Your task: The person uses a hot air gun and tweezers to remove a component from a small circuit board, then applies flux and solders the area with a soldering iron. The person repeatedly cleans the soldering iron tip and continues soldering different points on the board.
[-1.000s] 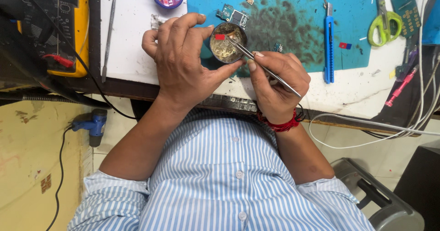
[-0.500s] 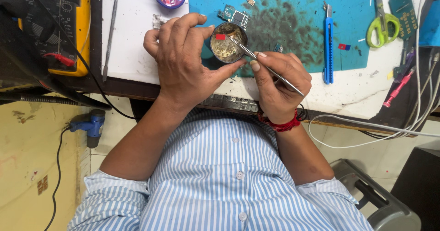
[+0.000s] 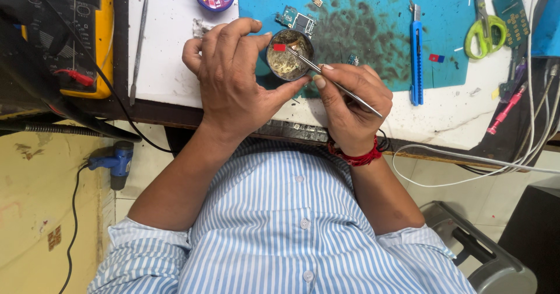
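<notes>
Teal mat (image 3: 373, 43) barely shifted; your left hand (image 3: 233, 87) still clamps fingers round the small round tin (image 3: 290, 55) at the mat's near-left edge. Your right hand (image 3: 350, 104) keeps pinching the tweezers (image 3: 335, 84), tips now inside the tin. Contents murky; grip under the tin hidden.
</notes>
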